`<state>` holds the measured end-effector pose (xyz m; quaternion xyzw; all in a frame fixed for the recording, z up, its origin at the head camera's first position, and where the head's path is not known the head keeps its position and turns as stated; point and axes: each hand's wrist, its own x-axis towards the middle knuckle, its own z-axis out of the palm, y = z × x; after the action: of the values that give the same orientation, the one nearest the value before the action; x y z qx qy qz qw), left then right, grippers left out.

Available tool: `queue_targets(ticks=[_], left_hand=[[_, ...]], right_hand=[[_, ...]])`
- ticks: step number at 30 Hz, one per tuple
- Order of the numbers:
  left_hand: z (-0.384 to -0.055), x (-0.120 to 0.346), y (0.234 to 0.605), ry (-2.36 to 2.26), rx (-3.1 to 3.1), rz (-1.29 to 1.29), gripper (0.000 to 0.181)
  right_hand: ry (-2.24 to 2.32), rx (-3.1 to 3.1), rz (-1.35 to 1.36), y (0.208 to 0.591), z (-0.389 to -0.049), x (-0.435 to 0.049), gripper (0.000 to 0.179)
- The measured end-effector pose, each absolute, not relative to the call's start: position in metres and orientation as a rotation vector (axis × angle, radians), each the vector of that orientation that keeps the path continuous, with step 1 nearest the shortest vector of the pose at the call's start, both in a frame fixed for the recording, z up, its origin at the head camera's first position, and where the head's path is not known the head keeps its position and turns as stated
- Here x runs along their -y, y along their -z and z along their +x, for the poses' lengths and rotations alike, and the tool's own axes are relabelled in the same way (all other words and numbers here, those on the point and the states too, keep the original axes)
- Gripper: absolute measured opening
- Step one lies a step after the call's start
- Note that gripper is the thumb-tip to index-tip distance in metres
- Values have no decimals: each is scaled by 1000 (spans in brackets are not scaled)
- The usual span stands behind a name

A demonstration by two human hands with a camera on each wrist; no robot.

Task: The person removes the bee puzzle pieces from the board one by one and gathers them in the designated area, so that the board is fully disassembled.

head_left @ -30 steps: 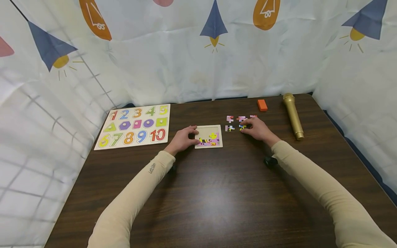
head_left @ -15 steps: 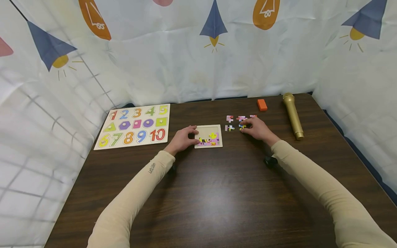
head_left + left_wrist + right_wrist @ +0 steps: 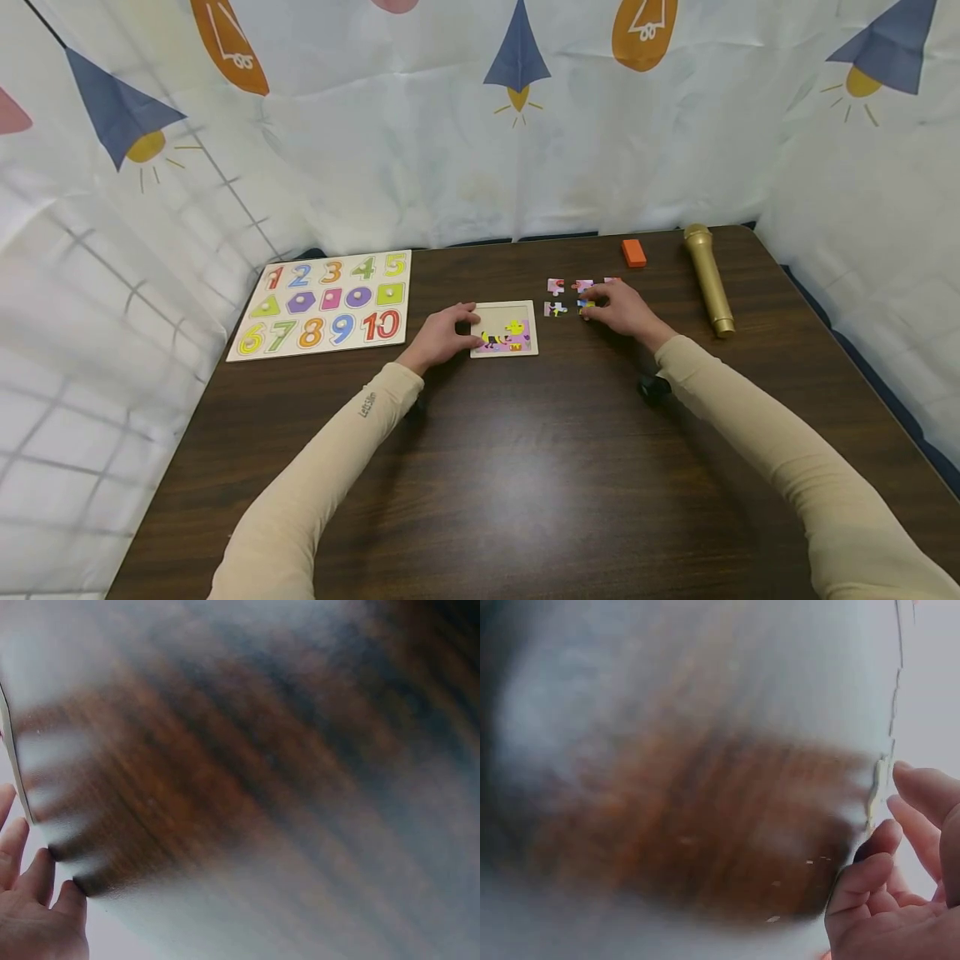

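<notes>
In the head view, my left hand (image 3: 442, 335) holds the left side of a small wooden jigsaw tray (image 3: 491, 317), thumb near its front corner and fingers at the back corner. Pink and yellow pieces fill the tray's lower part. To the tray's right, my right hand (image 3: 624, 312) pinches a blue-and-yellow jigsaw piece (image 3: 586, 307), partly hidden by the fingers. Nearby on the table lie loose jigsaw pieces (image 3: 555, 287), mostly pink, several in two rows. The left wrist view catches the left fingers (image 3: 37, 876) by the tray's edge; the right fingers (image 3: 866, 881) show at the right wrist view's edge.
A number-and-shape puzzle board (image 3: 318, 307) lies at the left of the dark wooden table (image 3: 510, 467). At the back right are an orange block (image 3: 633, 253) and a gold microphone (image 3: 709, 282). White patterned curtain (image 3: 450, 167) surrounds the table's back and sides.
</notes>
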<state>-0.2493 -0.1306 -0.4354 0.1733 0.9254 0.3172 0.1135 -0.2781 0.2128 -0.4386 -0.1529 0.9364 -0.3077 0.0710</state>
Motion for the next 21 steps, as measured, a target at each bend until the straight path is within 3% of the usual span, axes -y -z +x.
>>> queue_targets(ticks=[21], left_hand=[[-250, 131, 436, -924, -2722, 508, 46]], right_hand=[[1005, -2695, -661, 432, -266, -139, 35]])
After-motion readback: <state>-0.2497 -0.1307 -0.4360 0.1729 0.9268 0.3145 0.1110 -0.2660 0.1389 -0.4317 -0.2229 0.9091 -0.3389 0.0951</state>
